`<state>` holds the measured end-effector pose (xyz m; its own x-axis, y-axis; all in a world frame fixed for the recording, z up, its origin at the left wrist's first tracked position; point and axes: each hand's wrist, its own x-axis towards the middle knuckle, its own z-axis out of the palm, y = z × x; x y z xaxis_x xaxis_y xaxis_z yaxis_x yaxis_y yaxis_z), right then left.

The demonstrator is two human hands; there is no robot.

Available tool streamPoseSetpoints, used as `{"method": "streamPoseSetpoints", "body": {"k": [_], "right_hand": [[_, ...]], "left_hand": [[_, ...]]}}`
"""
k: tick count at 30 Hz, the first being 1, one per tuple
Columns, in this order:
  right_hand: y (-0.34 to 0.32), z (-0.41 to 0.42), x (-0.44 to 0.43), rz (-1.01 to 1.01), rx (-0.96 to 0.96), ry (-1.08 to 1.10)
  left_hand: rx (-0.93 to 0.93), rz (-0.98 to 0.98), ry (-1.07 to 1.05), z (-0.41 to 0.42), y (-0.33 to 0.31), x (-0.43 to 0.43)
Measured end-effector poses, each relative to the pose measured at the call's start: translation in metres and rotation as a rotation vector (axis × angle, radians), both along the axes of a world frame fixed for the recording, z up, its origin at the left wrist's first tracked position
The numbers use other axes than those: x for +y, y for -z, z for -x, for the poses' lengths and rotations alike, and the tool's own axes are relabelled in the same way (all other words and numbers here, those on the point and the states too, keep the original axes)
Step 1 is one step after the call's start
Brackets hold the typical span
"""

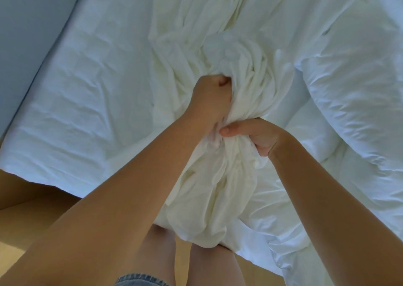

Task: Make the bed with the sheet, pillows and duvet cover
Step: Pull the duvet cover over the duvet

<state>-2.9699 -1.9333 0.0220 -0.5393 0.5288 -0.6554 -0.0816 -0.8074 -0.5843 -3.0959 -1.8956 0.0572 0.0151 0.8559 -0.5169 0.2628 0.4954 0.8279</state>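
Both hands grip the bunched cream cover (218, 187) – L hand (210, 102) fisted into its folds, R hand (250, 135) just beside it, thumb clamped over a gather – the cover trailing up the mid bed over the white sheet (87, 89), w/ the puffy white duvet (349, 89) at right.

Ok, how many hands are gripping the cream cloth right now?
2. The left hand grips the bunched cloth farther up the bed; the right hand grips it just below, nearer the person.
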Motion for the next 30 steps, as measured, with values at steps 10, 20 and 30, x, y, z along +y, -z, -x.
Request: {"method": "streamPoseSetpoints", "body": {"k": [10,20,30], "right_hand": [[-0.006,0.0,0.004,-0.008,-0.023,0.008],[0.001,-0.002,0.0,0.041,0.067,0.107],[-0.017,-0.012,0.005,-0.03,-0.001,-0.081]], "left_hand": [[-0.131,-0.023,-0.062,0.007,0.003,0.018],[0.054,0.164,0.119,0.046,0.024,-0.026],[0.159,-0.594,0.032,0.0,-0.017,0.034]]}}
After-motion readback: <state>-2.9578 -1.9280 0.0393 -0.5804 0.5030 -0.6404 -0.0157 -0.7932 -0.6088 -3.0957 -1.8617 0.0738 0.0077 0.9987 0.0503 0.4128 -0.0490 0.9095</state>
